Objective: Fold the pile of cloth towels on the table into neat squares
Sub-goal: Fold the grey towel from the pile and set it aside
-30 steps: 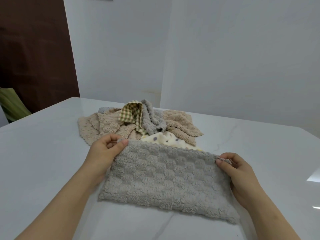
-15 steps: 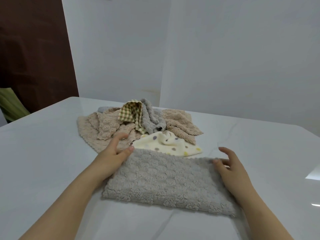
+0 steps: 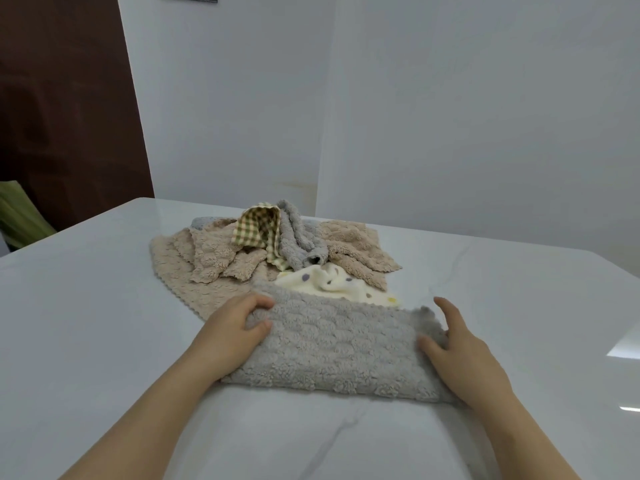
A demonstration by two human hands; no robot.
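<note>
A fluffy grey towel (image 3: 332, 351) lies folded into a long rectangle on the white marble table (image 3: 86, 323) in front of me. My left hand (image 3: 232, 329) grips its far left corner, fingers curled over the edge and thumb on top. At the towel's right edge rests my right hand (image 3: 460, 348), thumb on the fabric and fingers nearly straight. Behind the towel sits the pile: beige towels (image 3: 207, 261), a green checked cloth (image 3: 258, 226), a grey cloth (image 3: 298, 244) and a cream dotted cloth (image 3: 332, 284).
A white wall rises close behind the table's far edge. A dark brown panel (image 3: 69, 116) and something green (image 3: 20, 216) stand beyond the table's left corner. Bare tabletop lies to the left, right and near side of the towel.
Both hands laid the held towel edge down on the table and let go of the far corners. The left hand has now taken hold of the left corner again; the right rests on the right edge.
</note>
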